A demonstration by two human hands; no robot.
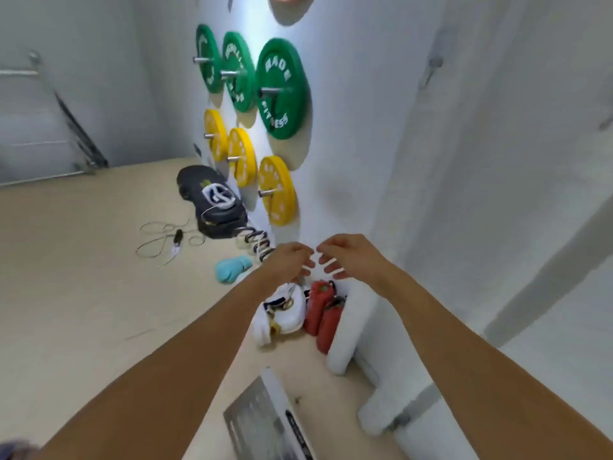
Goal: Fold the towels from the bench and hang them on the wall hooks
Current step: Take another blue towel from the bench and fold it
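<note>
Both my arms reach forward toward the white wall. My left hand [292, 260] and my right hand [345, 257] hover close together, fingertips almost meeting, fingers loosely bent with nothing visible between them. Two small grey wall hooks show on the wall to the right, one [434, 63] high up and one [607, 122] at the frame's edge, both bare. A light blue towel [232, 267] lies crumpled on the floor left of my left hand. A white soft bundle [346, 327] leans against the wall below my right hand; whether it is a towel I cannot tell. No bench is in view.
Green weight plates [282, 88] and yellow weight plates [277, 190] hang on wall pegs. On the beige floor lie a dark bag [212, 197], a skipping rope [166, 240], a white bag [282, 313], two red fire extinguishers [320, 308] and a metal plate [262, 423].
</note>
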